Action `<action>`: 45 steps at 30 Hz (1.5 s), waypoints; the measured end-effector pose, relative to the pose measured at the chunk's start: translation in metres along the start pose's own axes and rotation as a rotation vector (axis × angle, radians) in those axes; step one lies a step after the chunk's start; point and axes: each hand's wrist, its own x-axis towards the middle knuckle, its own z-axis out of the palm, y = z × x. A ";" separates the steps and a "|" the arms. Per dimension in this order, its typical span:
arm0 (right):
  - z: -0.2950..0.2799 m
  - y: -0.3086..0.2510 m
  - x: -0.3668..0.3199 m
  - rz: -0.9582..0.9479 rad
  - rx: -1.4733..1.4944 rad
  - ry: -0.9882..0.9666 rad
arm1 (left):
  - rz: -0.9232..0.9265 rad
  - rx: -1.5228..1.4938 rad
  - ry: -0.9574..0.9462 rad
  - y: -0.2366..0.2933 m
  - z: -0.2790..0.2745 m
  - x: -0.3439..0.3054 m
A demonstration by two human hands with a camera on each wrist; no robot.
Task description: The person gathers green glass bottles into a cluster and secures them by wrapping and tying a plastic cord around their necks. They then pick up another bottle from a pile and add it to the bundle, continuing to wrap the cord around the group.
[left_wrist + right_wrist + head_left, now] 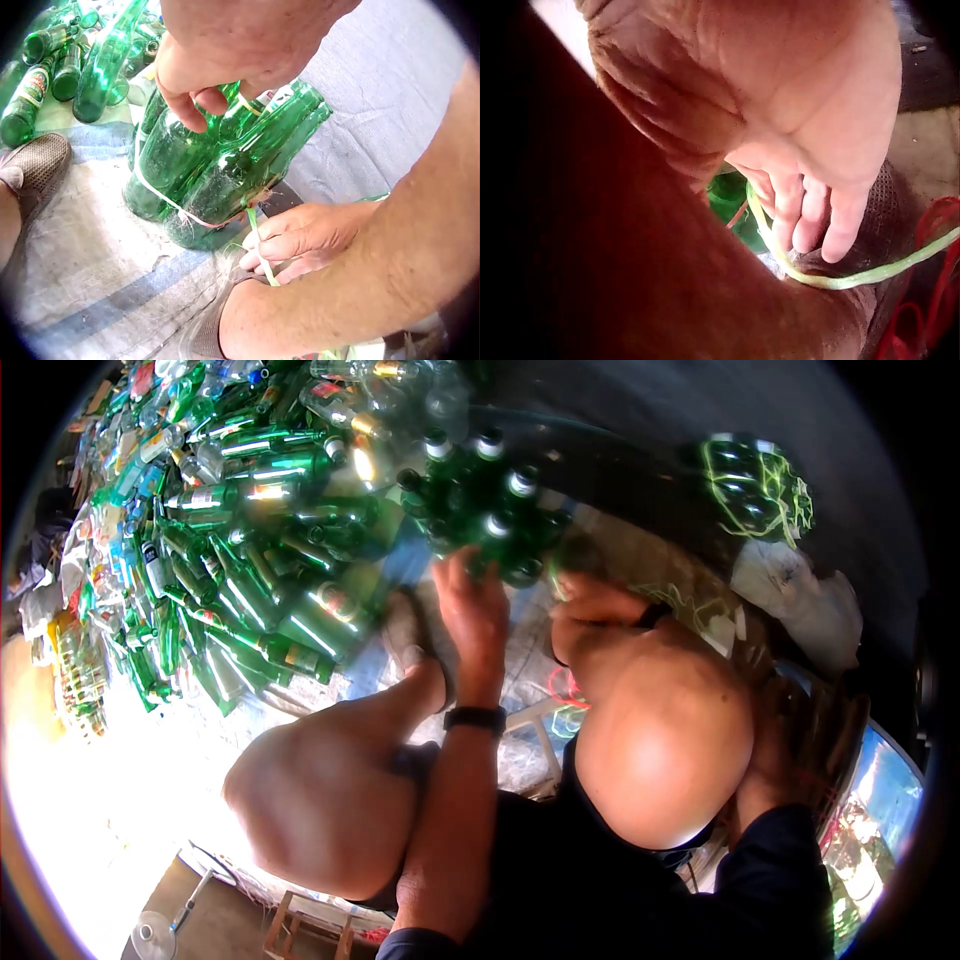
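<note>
A bundle of green glass bottles stands upright on the ground sheet between the feet. A thin pinkish cord runs round the lower part of the bundle. My left hand grips a bottle from above, its fingers curled at the necks; in the head view the left hand is at the bundle's near side. Low beside the bottles, my right hand holds a pale green plastic string. In the right wrist view the string trails from the fingers of the right hand toward the right.
A large heap of loose glass bottles lies to the left. Another tied bundle of bottles stands at the far right, near a white sack. A shoe is beside the bundle. Red string lies near the right foot.
</note>
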 end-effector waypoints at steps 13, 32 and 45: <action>-0.023 -0.054 -0.018 0.256 -0.105 0.165 | 0.006 -0.023 -0.004 0.009 -0.004 0.000; -0.040 -0.095 -0.012 0.071 -0.536 0.275 | -0.026 -0.017 0.137 0.006 -0.004 -0.016; -0.046 -0.149 -0.008 0.058 -0.540 0.283 | 0.024 -0.061 -0.134 0.038 0.024 -0.069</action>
